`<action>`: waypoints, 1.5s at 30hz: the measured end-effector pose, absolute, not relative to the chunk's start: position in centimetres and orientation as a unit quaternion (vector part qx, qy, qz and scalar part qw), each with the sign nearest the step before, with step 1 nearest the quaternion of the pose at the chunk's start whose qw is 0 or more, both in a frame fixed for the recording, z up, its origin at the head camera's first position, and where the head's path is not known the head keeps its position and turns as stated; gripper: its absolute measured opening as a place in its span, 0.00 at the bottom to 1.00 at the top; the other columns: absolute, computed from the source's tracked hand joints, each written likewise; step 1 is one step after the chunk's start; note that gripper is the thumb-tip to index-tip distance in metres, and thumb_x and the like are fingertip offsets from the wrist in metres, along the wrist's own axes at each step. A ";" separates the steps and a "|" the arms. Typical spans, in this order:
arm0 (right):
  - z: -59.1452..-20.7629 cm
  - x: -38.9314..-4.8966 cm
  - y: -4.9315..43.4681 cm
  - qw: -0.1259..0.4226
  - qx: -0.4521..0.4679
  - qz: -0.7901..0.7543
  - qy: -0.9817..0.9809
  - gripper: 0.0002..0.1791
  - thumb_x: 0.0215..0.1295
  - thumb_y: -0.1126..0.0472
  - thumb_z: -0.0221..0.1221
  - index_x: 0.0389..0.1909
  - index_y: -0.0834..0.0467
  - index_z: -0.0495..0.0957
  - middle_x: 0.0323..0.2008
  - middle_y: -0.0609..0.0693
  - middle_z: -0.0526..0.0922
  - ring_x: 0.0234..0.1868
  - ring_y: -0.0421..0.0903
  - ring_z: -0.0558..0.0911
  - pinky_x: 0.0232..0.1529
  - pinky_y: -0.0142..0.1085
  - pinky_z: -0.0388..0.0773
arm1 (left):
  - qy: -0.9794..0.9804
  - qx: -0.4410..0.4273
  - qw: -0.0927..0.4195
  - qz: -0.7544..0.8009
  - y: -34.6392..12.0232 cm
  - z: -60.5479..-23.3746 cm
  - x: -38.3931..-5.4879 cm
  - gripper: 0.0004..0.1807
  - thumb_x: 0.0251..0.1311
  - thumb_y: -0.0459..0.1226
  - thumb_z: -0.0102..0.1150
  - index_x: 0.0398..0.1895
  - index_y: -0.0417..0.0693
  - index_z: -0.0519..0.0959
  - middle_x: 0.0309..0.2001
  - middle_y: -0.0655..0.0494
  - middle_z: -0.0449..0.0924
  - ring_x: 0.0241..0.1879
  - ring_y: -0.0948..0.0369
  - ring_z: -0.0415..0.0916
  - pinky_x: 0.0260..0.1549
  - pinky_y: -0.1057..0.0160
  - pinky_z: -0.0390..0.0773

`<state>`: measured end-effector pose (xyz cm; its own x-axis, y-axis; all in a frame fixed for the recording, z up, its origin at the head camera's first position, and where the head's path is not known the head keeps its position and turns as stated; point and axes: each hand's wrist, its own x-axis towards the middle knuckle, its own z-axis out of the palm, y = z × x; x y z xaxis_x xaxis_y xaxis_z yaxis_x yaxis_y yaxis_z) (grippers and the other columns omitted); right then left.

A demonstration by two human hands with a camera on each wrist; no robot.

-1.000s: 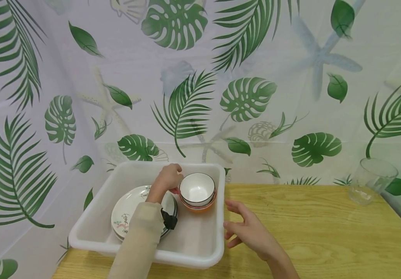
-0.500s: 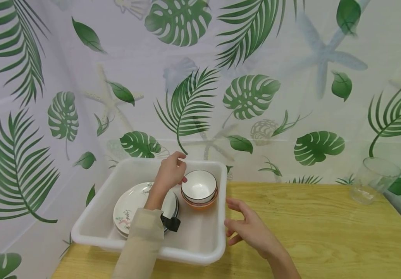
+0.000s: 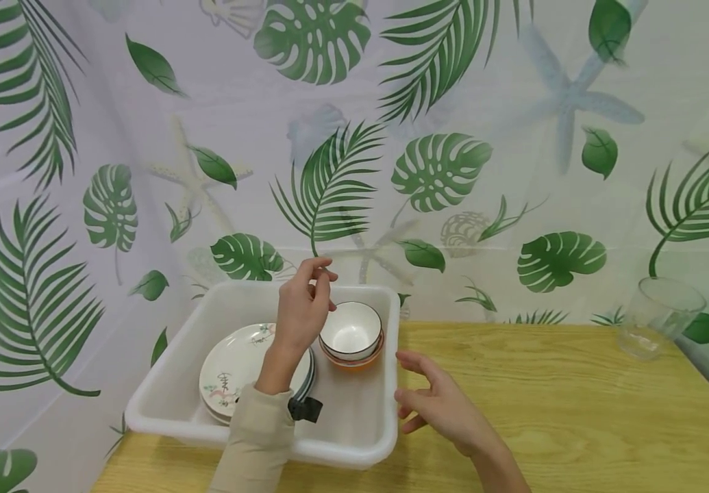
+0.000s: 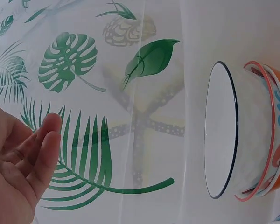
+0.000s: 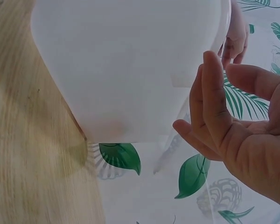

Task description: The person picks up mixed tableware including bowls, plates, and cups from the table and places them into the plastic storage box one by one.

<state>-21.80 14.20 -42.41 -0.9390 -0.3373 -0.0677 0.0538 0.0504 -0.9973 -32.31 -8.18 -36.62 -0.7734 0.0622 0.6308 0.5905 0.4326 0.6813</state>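
My left hand [image 3: 306, 305] hovers over the back of a white plastic tub [image 3: 391, 383], its fingers loosely bent and holding nothing. Just right of it, inside the tub, is a stack of nested bowls [image 3: 351, 331]: a white one with a dark rim on top, an orange one at the bottom. In the left wrist view the white bowl [image 4: 221, 130] stands apart from the fingertips. Beneath my left forearm lies a stack of plates [image 3: 231, 366], the top one white with a floral print, partly hidden. My right hand [image 3: 443, 404], fingers relaxed, is beside the tub's right wall.
A clear glass [image 3: 653, 322] stands at the far right back corner of the wooden table [image 3: 564, 404]. Behind the tub hangs a white curtain [image 3: 477, 82] printed with leaves and starfish. A black strap [image 3: 306, 409] sits at my left wrist.
My left hand has risen from beside the bowls to above the tub's back rim, with nothing in it. The right hand, bowls and plates stay in place.
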 end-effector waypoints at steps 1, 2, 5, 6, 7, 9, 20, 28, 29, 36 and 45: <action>-42.4 -21.8 14.2 0.143 -0.100 -0.682 0.710 0.37 0.67 0.65 0.60 0.74 0.62 0.56 0.73 0.68 0.54 0.34 0.51 0.81 0.31 0.42 0.85 | -0.800 -0.212 0.278 -0.487 -8.2 -36.5 -32.3 0.13 0.72 0.28 0.45 0.54 0.39 0.76 0.37 0.46 0.84 0.14 0.62 0.76 0.18 0.66 0.78; -42.4 -21.8 14.2 0.143 -0.099 -0.682 0.710 0.37 0.67 0.65 0.60 0.74 0.62 0.57 0.73 0.68 0.54 0.34 0.51 0.81 0.31 0.42 0.85 | -0.798 -0.219 0.282 -0.485 -8.3 -36.3 -32.2 0.14 0.72 0.27 0.45 0.54 0.39 0.76 0.37 0.46 0.84 0.14 0.61 0.76 0.18 0.66 0.79; -42.5 -21.8 14.1 0.142 -0.098 -0.683 0.710 0.36 0.67 0.65 0.60 0.74 0.62 0.57 0.73 0.68 0.54 0.34 0.50 0.81 0.32 0.43 0.85 | -0.796 -0.235 0.285 -0.480 -8.4 -35.6 -31.7 0.13 0.72 0.27 0.45 0.54 0.39 0.76 0.37 0.46 0.84 0.15 0.59 0.77 0.18 0.66 0.79; -42.5 -21.8 14.1 0.142 -0.098 -0.683 0.709 0.36 0.67 0.65 0.60 0.74 0.62 0.57 0.73 0.68 0.54 0.34 0.50 0.81 0.32 0.43 0.85 | -0.796 -0.237 0.284 -0.478 -8.4 -35.3 -31.5 0.13 0.72 0.27 0.45 0.54 0.39 0.76 0.37 0.46 0.84 0.15 0.59 0.77 0.18 0.65 0.79; -42.5 -21.8 14.1 0.143 -0.098 -0.684 0.709 0.36 0.68 0.64 0.60 0.74 0.62 0.57 0.73 0.68 0.54 0.34 0.50 0.81 0.32 0.43 0.85 | -0.796 -0.241 0.283 -0.477 -8.4 -35.1 -31.3 0.13 0.72 0.27 0.45 0.54 0.39 0.76 0.38 0.46 0.84 0.15 0.59 0.77 0.18 0.65 0.78; -42.5 -21.7 14.1 0.145 -0.098 -0.685 0.707 0.36 0.68 0.64 0.60 0.74 0.63 0.57 0.73 0.68 0.55 0.34 0.51 0.80 0.32 0.43 0.85 | -0.796 -0.247 0.282 -0.475 -8.4 -34.6 -30.7 0.13 0.71 0.27 0.46 0.54 0.39 0.76 0.37 0.47 0.84 0.16 0.62 0.77 0.18 0.66 0.78; -42.4 -21.8 14.1 0.145 -0.100 -0.683 0.709 0.36 0.67 0.64 0.60 0.73 0.63 0.58 0.72 0.68 0.56 0.35 0.51 0.82 0.32 0.43 0.84 | -0.794 -0.298 0.306 -0.432 -7.7 -33.6 -26.9 0.14 0.69 0.26 0.50 0.54 0.39 0.77 0.37 0.49 0.85 0.18 0.65 0.77 0.17 0.72 0.74; -42.4 -21.9 14.2 0.147 -0.103 -0.681 0.710 0.35 0.68 0.64 0.60 0.73 0.64 0.58 0.71 0.69 0.57 0.35 0.52 0.81 0.31 0.42 0.84 | -0.786 -0.288 0.281 -0.469 -7.4 -35.2 -25.8 0.14 0.68 0.24 0.50 0.53 0.39 0.78 0.36 0.49 0.85 0.17 0.64 0.78 0.17 0.72 0.76; -42.3 -21.9 14.2 0.147 -0.103 -0.681 0.710 0.35 0.68 0.64 0.60 0.73 0.64 0.58 0.71 0.69 0.57 0.35 0.52 0.81 0.31 0.42 0.84 | -0.783 -0.287 0.275 -0.479 -7.4 -35.4 -25.7 0.14 0.68 0.24 0.50 0.53 0.40 0.78 0.37 0.49 0.85 0.17 0.62 0.78 0.17 0.71 0.77; -42.2 -21.9 14.3 0.149 -0.104 -0.678 0.712 0.35 0.68 0.64 0.60 0.73 0.64 0.58 0.71 0.68 0.57 0.35 0.52 0.81 0.32 0.43 0.84 | -0.765 -0.259 0.243 -0.537 -7.3 -36.8 -25.0 0.15 0.69 0.25 0.49 0.54 0.44 0.77 0.37 0.49 0.84 0.17 0.56 0.79 0.16 0.68 0.77; -42.1 -21.8 14.2 0.146 -0.099 -0.676 0.715 0.35 0.68 0.64 0.60 0.73 0.63 0.59 0.71 0.68 0.59 0.35 0.52 0.82 0.32 0.43 0.84 | -0.761 -0.252 0.236 -0.549 -6.7 -37.5 -24.2 0.15 0.70 0.26 0.50 0.55 0.46 0.77 0.37 0.51 0.84 0.18 0.60 0.79 0.17 0.66 0.78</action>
<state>-21.80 14.23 -42.07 -0.9376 -0.3396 -0.0751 0.0560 0.0655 -0.9963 -24.16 -6.74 -37.51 -0.7616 0.1240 0.6360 0.6428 0.2692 0.7172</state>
